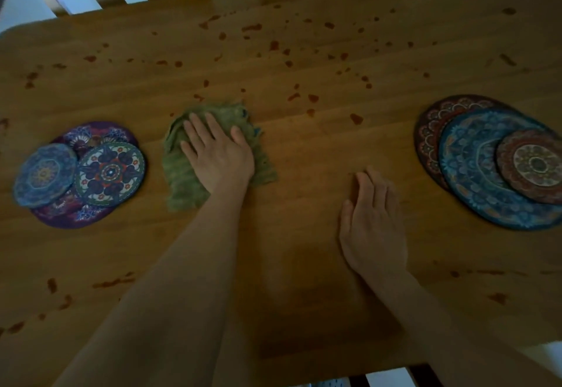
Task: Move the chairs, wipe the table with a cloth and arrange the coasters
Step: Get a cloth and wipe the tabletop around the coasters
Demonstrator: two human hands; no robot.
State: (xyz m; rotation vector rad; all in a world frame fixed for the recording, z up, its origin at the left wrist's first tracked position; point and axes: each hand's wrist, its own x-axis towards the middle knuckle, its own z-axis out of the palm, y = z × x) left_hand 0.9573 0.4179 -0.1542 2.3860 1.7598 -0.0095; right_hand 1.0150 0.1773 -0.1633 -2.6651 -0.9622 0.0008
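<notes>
Squarely under the left hand (217, 155), grip flat and wide, lies the cloth (179, 180).

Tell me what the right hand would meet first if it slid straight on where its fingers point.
Probably no object: the right hand points across the table toward a red stain, then more stains up to the far edge. The coaster stack lies off to its right.

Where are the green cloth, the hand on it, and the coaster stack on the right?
green cloth (182, 186), head view, its uncovered lower left part.
left hand (219, 155), head view, back of the hand, flat on the cloth.
right coaster stack (474, 183), head view, patterned face of the blue middle layer.
</notes>
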